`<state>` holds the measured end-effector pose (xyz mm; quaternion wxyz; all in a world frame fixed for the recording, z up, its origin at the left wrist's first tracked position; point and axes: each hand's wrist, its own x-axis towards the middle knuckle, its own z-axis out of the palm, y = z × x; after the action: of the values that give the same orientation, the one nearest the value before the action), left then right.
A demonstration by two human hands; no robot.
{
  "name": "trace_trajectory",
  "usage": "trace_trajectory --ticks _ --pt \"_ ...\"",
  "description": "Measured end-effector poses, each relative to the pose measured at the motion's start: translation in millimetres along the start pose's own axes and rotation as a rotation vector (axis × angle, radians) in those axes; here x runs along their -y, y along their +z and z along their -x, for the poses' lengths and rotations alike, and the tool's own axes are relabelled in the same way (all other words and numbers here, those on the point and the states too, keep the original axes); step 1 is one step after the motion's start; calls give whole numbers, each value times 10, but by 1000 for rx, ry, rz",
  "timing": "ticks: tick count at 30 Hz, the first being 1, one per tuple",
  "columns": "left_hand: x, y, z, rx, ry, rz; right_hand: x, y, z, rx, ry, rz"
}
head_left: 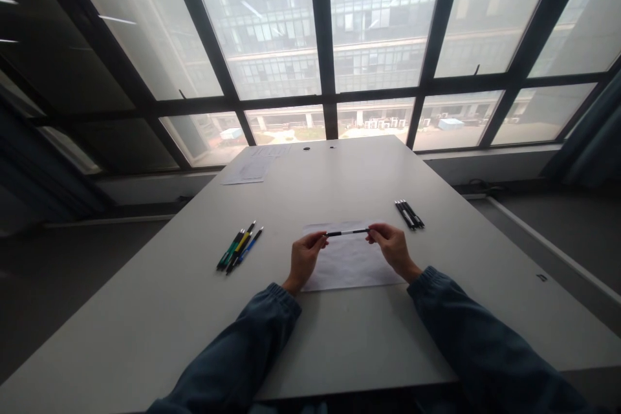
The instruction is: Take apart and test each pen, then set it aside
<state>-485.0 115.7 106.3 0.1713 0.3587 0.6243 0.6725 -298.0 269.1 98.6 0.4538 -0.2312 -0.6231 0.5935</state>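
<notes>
A black pen (347,232) with a pale middle section is held level between both hands, above a white sheet of paper (347,265). My left hand (306,257) pinches its left end between thumb and fingers. At the other end, my right hand (391,248) grips the tip in the same way. To the left of my left hand lies a loose group of pens (239,247) in green, yellow, blue and black. Several black pens (409,214) lie side by side beyond my right hand. The hands cover both ends of the held pen.
Printed sheets (248,168) lie at the far left of the white table (194,317). Two small dark round spots (306,149) show near its far edge. A small dark mark or object (541,277) is near the right edge. Tall framed windows (330,103) stand behind.
</notes>
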Motion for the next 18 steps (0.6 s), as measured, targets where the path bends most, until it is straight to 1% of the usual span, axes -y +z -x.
trace_trajectory --ticks 7,13,18 --pt "-66 -6 58 12 29 -23 15 -1 15 5 -30 -10" --pt "-36 -21 35 61 59 -98 -43 -30 -21 19 -50 30" --pt "32 -52 -25 13 69 -102 -37 0 -6 40 -47 71"
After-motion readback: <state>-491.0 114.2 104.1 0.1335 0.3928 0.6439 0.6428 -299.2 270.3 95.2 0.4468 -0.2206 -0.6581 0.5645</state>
